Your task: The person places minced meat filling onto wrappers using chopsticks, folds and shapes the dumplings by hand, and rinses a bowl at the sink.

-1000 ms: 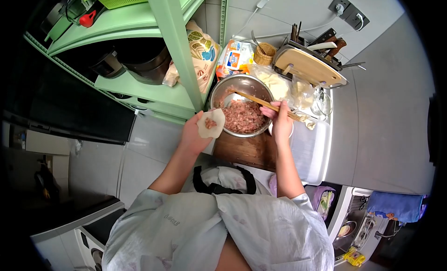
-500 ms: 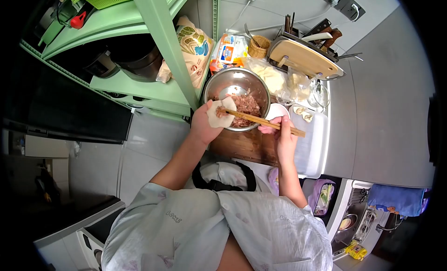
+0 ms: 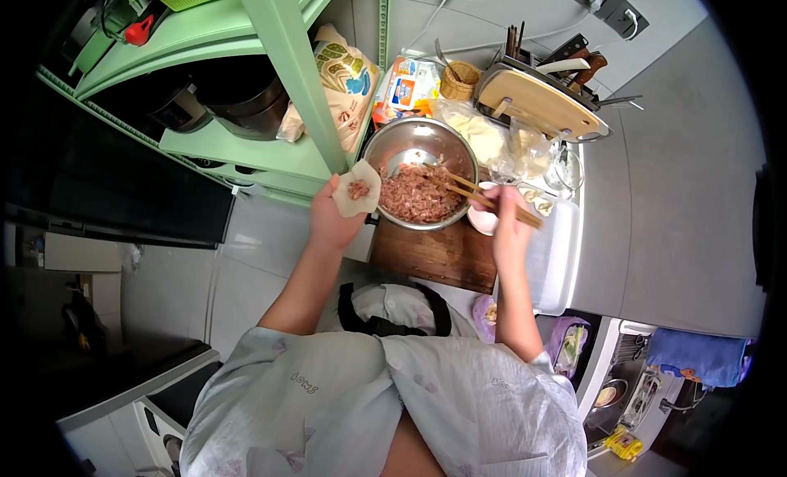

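A round dumpling wrapper (image 3: 348, 205) with a small lump of minced meat (image 3: 358, 189) at its middle rests on my left hand (image 3: 328, 223), whose thumb and fingers hold it. This hand is just left of a steel mixing bowl (image 3: 376, 142). Inside the bowl lies a mass of raw minced meat (image 3: 416, 200). Wooden chopsticks (image 3: 461, 187) are gripped in my right hand (image 3: 509, 223), slightly blurred, at the bowl's right side. Their tips reach over the meat, a little apart. Partly behind my right fingers sits a small white bowl (image 3: 482, 222).
Under the bowl is a wooden board (image 3: 434, 260). A clear plastic tray (image 3: 559, 268) holds a few dumplings (image 3: 541, 205) at its far end. Bagged dough (image 3: 475, 132), a wicker basket (image 3: 460, 81) and a knife rack with a cutting board (image 3: 533, 104) stand behind. Green shelving (image 3: 307, 75) rises on the left.
My left hand has moved left, away from the bowl, with the wrapper. The chopsticks have left the filling on the wrapper, and their tips are now over the meat in the bowl.
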`<control>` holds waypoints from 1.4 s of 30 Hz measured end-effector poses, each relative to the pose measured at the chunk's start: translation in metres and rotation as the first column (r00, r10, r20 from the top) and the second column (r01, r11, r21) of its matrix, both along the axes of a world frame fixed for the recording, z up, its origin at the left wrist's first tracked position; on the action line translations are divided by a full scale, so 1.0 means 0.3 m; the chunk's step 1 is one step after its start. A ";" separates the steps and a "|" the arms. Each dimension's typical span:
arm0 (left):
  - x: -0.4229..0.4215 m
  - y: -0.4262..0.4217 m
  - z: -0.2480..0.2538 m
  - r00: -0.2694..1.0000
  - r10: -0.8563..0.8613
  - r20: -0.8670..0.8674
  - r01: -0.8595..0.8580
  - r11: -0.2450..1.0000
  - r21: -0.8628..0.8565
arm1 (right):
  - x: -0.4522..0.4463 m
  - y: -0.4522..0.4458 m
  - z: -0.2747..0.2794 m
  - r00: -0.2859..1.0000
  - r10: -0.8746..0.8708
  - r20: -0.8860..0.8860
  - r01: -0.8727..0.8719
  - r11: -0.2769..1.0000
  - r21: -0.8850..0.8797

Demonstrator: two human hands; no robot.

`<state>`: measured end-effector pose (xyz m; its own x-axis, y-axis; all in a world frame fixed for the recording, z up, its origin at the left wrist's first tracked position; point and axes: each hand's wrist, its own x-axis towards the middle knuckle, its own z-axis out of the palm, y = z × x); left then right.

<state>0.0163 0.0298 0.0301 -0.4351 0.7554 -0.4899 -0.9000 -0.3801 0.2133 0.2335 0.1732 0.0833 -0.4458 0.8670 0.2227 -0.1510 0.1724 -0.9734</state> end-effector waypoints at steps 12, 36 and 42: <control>-0.018 -0.067 -0.047 1.000 0.010 -0.030 -0.009 0.999 0.046 | -0.291 0.081 -0.129 0.826 -0.093 0.556 -0.091 0.951 0.295; -0.037 -0.102 -0.086 1.000 0.004 0.020 -0.006 0.995 0.100 | -0.332 0.159 -0.283 0.993 0.002 0.117 0.017 0.986 -0.164; -0.018 -0.077 -0.057 0.997 -0.066 -0.038 0.072 0.985 0.159 | -0.175 0.094 -0.123 0.972 -0.093 -0.217 -0.053 0.811 -0.582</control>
<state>0.0108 0.0068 0.0131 -0.3930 0.8518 -0.3462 -0.9188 -0.3491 0.1841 0.1809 0.2013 0.0466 -0.4277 0.8731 -0.2340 -0.3793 -0.4083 -0.8303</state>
